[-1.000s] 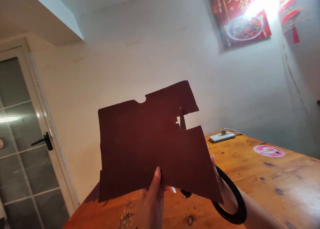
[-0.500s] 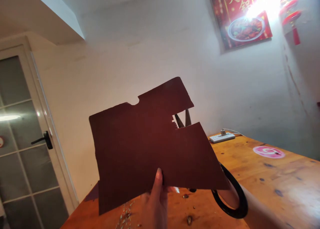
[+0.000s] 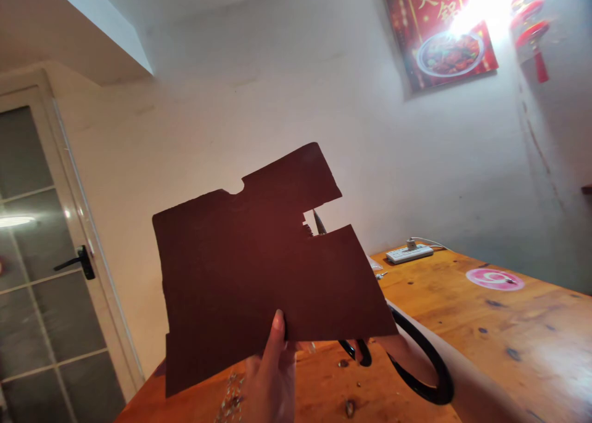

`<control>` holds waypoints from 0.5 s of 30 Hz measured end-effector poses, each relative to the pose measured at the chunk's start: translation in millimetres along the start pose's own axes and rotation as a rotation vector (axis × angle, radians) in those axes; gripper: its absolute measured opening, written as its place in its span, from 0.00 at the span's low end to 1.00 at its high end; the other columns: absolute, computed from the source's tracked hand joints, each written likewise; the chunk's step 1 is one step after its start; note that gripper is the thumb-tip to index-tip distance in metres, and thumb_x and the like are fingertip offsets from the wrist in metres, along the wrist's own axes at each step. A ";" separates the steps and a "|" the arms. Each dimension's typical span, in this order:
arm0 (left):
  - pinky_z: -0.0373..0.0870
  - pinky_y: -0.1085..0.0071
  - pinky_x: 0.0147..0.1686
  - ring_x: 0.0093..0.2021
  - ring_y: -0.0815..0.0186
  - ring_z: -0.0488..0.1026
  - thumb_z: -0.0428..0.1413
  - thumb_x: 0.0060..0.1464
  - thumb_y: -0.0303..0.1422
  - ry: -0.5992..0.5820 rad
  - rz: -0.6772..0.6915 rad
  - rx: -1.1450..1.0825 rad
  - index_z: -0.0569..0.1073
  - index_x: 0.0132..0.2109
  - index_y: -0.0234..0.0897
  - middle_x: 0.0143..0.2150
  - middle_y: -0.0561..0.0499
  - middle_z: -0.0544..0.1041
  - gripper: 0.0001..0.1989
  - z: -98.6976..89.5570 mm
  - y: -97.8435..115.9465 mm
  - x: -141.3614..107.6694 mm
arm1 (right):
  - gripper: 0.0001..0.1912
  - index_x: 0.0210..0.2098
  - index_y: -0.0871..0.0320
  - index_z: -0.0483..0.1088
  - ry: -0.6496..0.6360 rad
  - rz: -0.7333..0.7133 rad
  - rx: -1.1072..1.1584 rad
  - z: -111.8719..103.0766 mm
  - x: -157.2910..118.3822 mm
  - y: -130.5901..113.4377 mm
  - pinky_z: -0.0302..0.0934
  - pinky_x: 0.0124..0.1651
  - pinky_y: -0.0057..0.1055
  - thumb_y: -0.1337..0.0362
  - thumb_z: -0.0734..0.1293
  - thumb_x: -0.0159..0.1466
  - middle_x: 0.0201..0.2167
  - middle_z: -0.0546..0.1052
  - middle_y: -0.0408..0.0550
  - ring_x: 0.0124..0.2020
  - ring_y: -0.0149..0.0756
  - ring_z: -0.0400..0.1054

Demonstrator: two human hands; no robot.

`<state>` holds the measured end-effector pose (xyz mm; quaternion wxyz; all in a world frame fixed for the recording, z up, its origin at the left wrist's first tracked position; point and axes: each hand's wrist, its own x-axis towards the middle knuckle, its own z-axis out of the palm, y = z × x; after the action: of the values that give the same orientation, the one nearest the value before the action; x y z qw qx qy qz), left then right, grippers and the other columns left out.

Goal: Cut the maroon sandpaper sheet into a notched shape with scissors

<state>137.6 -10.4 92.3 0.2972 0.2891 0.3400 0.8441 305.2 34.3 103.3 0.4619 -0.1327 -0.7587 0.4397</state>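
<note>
A dark red-brown sheet point(image 3: 259, 269) is held upright in front of the camera, with a notch in its top edge and a deeper cutout with small fringe-like cuts at its right side. My left hand point(image 3: 274, 373) pinches its bottom edge, thumb on the near face. Behind the sheet, my right hand point(image 3: 402, 343) holds black-handled scissors point(image 3: 430, 367); the sheet hides most of its fingers. One pointed blade tip shows through the cutout.
On the wooden table point(image 3: 462, 336) are a white power strip point(image 3: 409, 253) with a plug, a pink round sticker point(image 3: 494, 279) and small clear scraps point(image 3: 231, 398). A door point(image 3: 46, 256) stands left; a red poster point(image 3: 444, 34) hangs on the wall.
The sheet and both hands have shifted slightly left in view. Two blade tips stood apart in the cutout before; now one narrow tip shows, and more of the scissor handles is visible below the sheet.
</note>
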 end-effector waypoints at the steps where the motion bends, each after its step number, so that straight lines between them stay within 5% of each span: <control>1: 0.71 0.78 0.22 0.20 0.71 0.71 0.71 0.32 0.35 0.017 -0.014 -0.005 0.76 0.19 0.41 0.15 0.58 0.68 0.11 0.6 1.6 0.5 | 0.15 0.25 0.55 0.59 -0.006 0.013 0.012 -0.8 1.0 1.2 0.54 0.25 0.27 0.53 0.58 0.63 0.17 0.61 0.38 0.20 0.30 0.57; 5: 0.76 0.71 0.30 0.28 0.64 0.76 0.70 0.33 0.36 0.071 -0.082 -0.004 0.77 0.21 0.41 0.22 0.52 0.76 0.10 6.9 9.3 -1.3 | 0.12 0.26 0.54 0.59 -0.019 0.035 0.025 -2.9 3.2 3.2 0.54 0.23 0.25 0.56 0.60 0.62 0.15 0.61 0.36 0.17 0.29 0.57; 11: 0.76 0.73 0.32 0.40 0.60 0.77 0.70 0.35 0.32 0.002 -0.063 0.023 0.79 0.34 0.43 0.39 0.51 0.80 0.15 6.2 11.4 -2.5 | 0.18 0.24 0.55 0.60 0.027 0.016 0.113 -5.4 -1.4 -12.6 0.55 0.23 0.26 0.48 0.63 0.59 0.20 0.61 0.39 0.20 0.29 0.55; 15: 0.75 0.77 0.30 0.38 0.63 0.77 0.70 0.34 0.31 0.003 -0.032 0.009 0.78 0.37 0.43 0.39 0.53 0.80 0.17 5.5 8.5 -1.4 | 0.15 0.27 0.56 0.66 0.069 -0.067 0.135 -8.4 -1.9 -16.5 0.59 0.24 0.27 0.50 0.64 0.60 0.23 0.66 0.42 0.23 0.32 0.57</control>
<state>139.7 -14.2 101.5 0.3091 0.2835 0.3489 0.8381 316.5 28.2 116.8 0.5100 -0.0908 -0.7150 0.4696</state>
